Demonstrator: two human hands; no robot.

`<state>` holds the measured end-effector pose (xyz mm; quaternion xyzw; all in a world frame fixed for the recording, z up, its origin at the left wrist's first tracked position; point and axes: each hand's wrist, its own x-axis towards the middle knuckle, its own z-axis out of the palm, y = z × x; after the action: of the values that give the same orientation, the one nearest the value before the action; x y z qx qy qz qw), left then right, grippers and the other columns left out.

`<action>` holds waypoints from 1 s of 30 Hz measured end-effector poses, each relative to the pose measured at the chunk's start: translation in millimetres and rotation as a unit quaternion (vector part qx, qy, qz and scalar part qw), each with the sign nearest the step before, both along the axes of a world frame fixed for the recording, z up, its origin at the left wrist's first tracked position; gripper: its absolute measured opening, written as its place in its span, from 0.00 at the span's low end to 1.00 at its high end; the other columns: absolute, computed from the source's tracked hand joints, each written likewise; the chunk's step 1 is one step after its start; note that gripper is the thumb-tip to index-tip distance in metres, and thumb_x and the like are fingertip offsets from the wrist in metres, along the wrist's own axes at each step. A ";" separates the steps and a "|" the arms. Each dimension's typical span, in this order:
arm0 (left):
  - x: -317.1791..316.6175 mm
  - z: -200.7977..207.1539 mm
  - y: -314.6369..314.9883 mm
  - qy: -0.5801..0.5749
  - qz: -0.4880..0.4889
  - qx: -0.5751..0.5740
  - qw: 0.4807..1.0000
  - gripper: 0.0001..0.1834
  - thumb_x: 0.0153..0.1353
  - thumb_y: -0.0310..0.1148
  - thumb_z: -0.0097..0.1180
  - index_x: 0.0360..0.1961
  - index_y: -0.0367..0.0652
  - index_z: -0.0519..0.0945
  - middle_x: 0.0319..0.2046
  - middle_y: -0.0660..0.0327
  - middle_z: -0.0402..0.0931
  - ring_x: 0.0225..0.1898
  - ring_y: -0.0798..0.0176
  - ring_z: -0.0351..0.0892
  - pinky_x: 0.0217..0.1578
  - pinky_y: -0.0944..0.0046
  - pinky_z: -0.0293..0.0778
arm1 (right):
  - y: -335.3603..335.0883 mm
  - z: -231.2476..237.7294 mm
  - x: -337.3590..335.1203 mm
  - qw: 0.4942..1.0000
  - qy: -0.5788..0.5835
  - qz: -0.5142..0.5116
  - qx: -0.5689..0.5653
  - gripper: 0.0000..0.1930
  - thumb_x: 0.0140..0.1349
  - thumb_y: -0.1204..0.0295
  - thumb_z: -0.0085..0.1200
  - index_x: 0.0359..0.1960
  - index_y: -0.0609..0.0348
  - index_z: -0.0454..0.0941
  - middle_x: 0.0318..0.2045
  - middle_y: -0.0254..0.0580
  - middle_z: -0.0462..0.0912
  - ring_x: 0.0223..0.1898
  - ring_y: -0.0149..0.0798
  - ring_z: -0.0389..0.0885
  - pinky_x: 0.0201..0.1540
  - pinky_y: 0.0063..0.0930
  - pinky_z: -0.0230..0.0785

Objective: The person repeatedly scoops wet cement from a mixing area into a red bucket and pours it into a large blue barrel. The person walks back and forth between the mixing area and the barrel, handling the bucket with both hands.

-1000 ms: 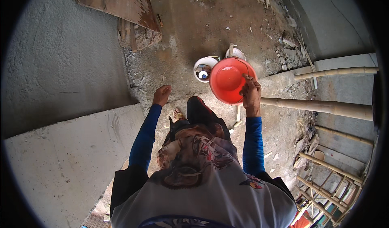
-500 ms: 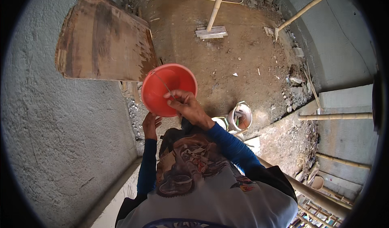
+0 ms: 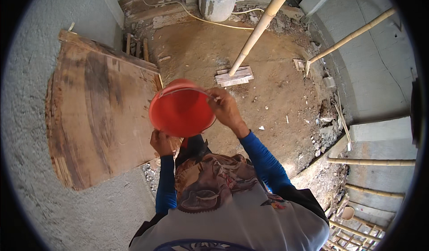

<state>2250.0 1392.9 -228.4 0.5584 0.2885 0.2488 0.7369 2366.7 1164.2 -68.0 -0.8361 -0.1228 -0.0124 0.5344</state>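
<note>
A red plastic bucket [image 3: 182, 117] is held up in front of me, its open mouth tilted toward me. Its thin wire handle [image 3: 190, 89] lies along the far side of the rim. With fingers closed, my right hand [image 3: 227, 113] grips the handle by the right side of the rim. At the near left edge, my left hand [image 3: 161, 143] holds the bucket from below, its fingers partly hidden. Inside the bucket I make out only red plastic.
A large stained wooden board [image 3: 100, 112] leans by the rough grey wall on my left. Ahead, a bamboo pole [image 3: 259, 34] stands on small planks [image 3: 234, 76] on the dirt floor. Further off are a blue-grey drum [image 3: 217, 3] and a pale hose [image 3: 196, 18]. Rubble [image 3: 328, 126] lines the right wall.
My right hand has moved from over the bucket's middle to its right rim, with the handle. The bucket has tilted toward me. My view has shifted, and the pale buckets on the floor have left it.
</note>
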 end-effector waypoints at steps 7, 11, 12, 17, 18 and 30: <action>248.2 57.8 -17.3 -0.066 -0.102 0.028 0.992 0.10 0.64 0.34 0.57 0.35 0.35 0.76 0.25 0.69 0.72 0.27 0.78 0.66 0.28 0.74 0.66 | -53.5 37.8 208.4 0.988 0.113 -0.101 0.017 0.11 0.63 0.69 0.53 0.39 0.67 0.78 0.24 0.43 0.80 0.29 0.35 0.80 0.31 0.29 0.71; 365.3 68.5 4.7 -0.057 -0.123 0.102 0.986 0.08 0.64 0.31 0.57 0.36 0.34 0.76 0.26 0.70 0.72 0.29 0.78 0.65 0.32 0.75 0.65 | -55.8 28.1 315.3 0.986 0.142 -0.065 0.050 0.12 0.66 0.67 0.50 0.36 0.67 0.78 0.20 0.36 0.77 0.27 0.29 0.77 0.29 0.26 0.70; 396.3 60.5 13.7 -0.056 -0.123 0.125 0.983 0.08 0.64 0.30 0.56 0.36 0.34 0.77 0.26 0.69 0.73 0.29 0.78 0.66 0.32 0.75 0.66 | -57.5 14.6 345.1 0.989 0.129 -0.050 0.055 0.12 0.66 0.67 0.50 0.35 0.67 0.78 0.21 0.36 0.77 0.27 0.28 0.77 0.29 0.25 0.70; 552.8 66.7 19.6 -0.046 -0.112 0.157 0.980 0.13 0.64 0.32 0.56 0.46 0.34 0.78 0.37 0.60 0.80 0.38 0.71 0.77 0.40 0.71 0.72 | -52.0 -0.7 510.6 0.967 0.187 -0.004 0.171 0.13 0.68 0.65 0.49 0.35 0.65 0.75 0.24 0.37 0.78 0.24 0.30 0.81 0.28 0.23 0.73; 571.0 68.1 15.2 -0.025 -0.088 0.127 0.988 0.14 0.64 0.33 0.56 0.46 0.34 0.78 0.37 0.60 0.80 0.38 0.70 0.78 0.40 0.70 0.73 | -51.1 -13.7 545.1 0.952 0.225 -0.013 0.206 0.13 0.68 0.65 0.48 0.35 0.65 0.75 0.24 0.37 0.78 0.23 0.30 0.81 0.28 0.23 0.74; 816.3 -9.8 10.4 0.109 0.006 0.093 0.990 0.10 0.65 0.34 0.52 0.42 0.39 0.78 0.33 0.61 0.81 0.31 0.69 0.80 0.28 0.70 0.72 | -83.8 69.6 981.4 0.865 0.142 -0.081 0.474 0.15 0.72 0.70 0.35 0.42 0.74 0.69 0.33 0.50 0.81 0.33 0.39 0.83 0.42 0.33 0.82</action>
<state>3066.3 1403.3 -238.1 0.6466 0.3464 0.2163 0.6444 3348.1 1080.4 1.6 -0.4820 0.0433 0.0063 0.8751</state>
